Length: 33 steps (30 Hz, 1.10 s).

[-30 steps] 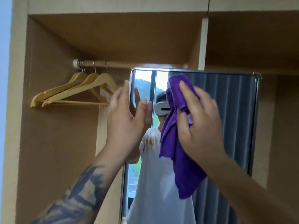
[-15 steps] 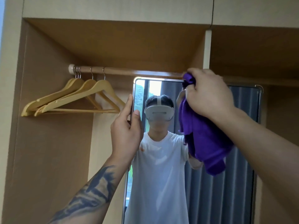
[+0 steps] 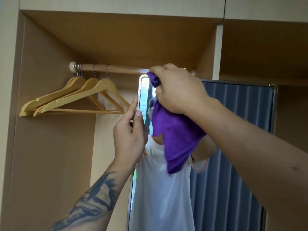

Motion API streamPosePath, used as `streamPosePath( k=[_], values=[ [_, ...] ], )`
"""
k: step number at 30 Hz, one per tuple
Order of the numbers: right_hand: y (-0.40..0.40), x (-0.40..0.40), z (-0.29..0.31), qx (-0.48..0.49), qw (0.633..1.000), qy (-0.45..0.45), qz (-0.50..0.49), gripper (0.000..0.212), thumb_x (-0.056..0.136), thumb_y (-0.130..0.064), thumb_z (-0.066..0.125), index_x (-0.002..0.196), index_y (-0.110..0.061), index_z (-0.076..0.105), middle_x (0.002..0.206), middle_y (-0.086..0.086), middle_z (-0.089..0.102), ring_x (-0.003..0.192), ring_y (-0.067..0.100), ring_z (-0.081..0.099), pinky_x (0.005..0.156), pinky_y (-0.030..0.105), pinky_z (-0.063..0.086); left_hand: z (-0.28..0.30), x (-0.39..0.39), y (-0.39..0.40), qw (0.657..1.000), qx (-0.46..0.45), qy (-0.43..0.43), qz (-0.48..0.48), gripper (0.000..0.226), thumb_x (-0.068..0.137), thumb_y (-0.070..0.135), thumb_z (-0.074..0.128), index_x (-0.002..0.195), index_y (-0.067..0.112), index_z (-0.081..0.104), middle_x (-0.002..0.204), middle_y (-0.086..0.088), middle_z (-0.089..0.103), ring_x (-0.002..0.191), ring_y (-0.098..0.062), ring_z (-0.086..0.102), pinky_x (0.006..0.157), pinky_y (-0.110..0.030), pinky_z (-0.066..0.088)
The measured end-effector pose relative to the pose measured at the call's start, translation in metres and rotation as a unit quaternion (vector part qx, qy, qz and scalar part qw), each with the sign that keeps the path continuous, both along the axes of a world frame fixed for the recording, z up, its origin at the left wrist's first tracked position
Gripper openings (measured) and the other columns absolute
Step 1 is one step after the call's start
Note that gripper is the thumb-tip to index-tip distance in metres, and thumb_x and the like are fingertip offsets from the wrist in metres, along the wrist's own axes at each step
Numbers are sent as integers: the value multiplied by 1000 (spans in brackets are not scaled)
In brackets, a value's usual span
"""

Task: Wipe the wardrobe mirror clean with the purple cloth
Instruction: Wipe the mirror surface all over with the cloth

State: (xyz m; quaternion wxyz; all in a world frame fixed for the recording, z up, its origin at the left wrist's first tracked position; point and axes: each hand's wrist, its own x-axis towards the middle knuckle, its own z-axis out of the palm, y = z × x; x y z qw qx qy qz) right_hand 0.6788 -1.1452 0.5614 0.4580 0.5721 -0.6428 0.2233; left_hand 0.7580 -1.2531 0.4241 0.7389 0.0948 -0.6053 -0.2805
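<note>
Obs.: Right hand at about 12 o'clock of the view, fist clenched around a bunched end of the cloth. Knuckles sit at the top left corner of the mirror, just under the rail. A small knot of purple sticks out of the fist at its 10 o'clock side; the rest of the cloth hangs down toward 6 o'clock in a loose fold, covering the upper left part of the glass. Whether the cloth presses on the glass or hangs just in front of it: cannot tell.

Left hand at the mirror's left edge, about 9 o'clock of the cloth. Index finger is straight and lies along the frame edge, pointing to 12 o'clock; thumb is raised beside it, touching the frame's front. Remaining fingers are curled into the palm. It steadies the edge with finger and thumb rather than gripping it. The forearm below carries a dark tattoo.

Mirror: tall panel, thin metal frame, rounded corners, standing inside the wardrobe at its right side. The glass reflects grey pleated curtains, a strip of bright window at the left, and a person in a white shirt, partly hidden by the cloth.

Hangers: several wooden ones, bunched at 9 o'clock of the hands, hooks on the rail near its left end, well apart from the mirror.
</note>
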Motion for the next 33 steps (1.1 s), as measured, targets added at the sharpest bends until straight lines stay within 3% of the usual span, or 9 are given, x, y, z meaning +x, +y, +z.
streamPosePath(
  k=[5, 11, 12, 13, 18, 22, 25, 28, 33],
  values=[
    [34, -42, 3, -13, 999, -26, -15, 49, 97, -26, 53, 145, -37, 50, 138, 2, 58, 121, 32, 57, 84, 42, 45, -2, 0, 1, 1000, -5, 8, -27, 40, 110, 18, 51, 150, 24, 55, 143, 2, 66, 127, -10, 62, 81, 0, 46],
    [62, -66, -7, -53, 994, -88, -22, 52, 95, -23, 51, 142, -45, 51, 141, -1, 58, 124, 34, 55, 92, 50, 48, -3, 0, -1, 999, 3, 8, -49, 40, 110, 19, 52, 150, 26, 55, 140, -7, 68, 127, -21, 61, 79, 3, 41],
    [59, -63, -9, -67, 993, -92, -22, 52, 95, -22, 50, 143, -42, 51, 141, 0, 58, 125, 35, 54, 93, 50, 49, -2, -1, -1, 999, 1, 7, -47, 40, 110, 19, 52, 150, 26, 54, 139, -9, 68, 126, -23, 60, 79, -11, 57],
    [54, -60, -11, -82, 991, -99, -26, 51, 94, -21, 50, 142, -39, 52, 140, 3, 57, 124, 37, 53, 92, 50, 49, -2, -1, -1, 999, 3, 5, -46, 40, 110, 19, 52, 150, 26, 54, 138, -12, 68, 126, -26, 59, 96, -23, 52],
    [19, -23, -16, -110, 987, -105, -51, 49, 91, -22, 61, 139, -25, 53, 135, 9, 54, 122, 40, 52, 78, 42, 40, -2, -2, -2, 998, 20, -1, -54, 41, 110, 19, 51, 151, 26, 54, 137, -17, 67, 130, -34, 59, 100, -33, 50],
    [-9, 11, -14, -87, 995, -52, -24, 38, 95, -16, 53, 132, -23, 53, 132, 6, 54, 121, 37, 51, 74, 39, 35, -2, -3, 2, 998, 15, 9, -58, 41, 110, 16, 50, 150, 25, 55, 134, -21, 67, 122, -35, 63, 81, -25, 56],
    [-18, 21, -12, -63, 998, -24, -2, 38, 96, -16, 52, 134, -23, 53, 132, 6, 55, 121, 37, 51, 75, 39, 36, -2, -3, 1, 998, 6, 17, -64, 41, 111, 16, 50, 149, 31, 54, 128, -29, 66, 95, -20, 73, 66, -8, 49],
    [-14, 13, -10, -42, 999, -9, 3, 49, 97, -15, 49, 144, -27, 49, 138, 5, 53, 123, 37, 51, 78, 40, 37, -2, -2, 1, 997, 2, 11, -82, 42, 111, 16, 49, 146, 39, 49, 129, -32, 65, 114, -38, 69, 73, -9, 51],
    [14, -19, -6, -47, 998, -10, -36, 50, 98, -15, 49, 146, -28, 47, 139, 8, 55, 124, 40, 53, 85, 46, 46, -2, 3, 2, 999, 16, 8, -31, 39, 110, 14, 52, 148, 25, 57, 121, -1, 76, 91, 16, 65, 71, 0, 45]
  ],
)
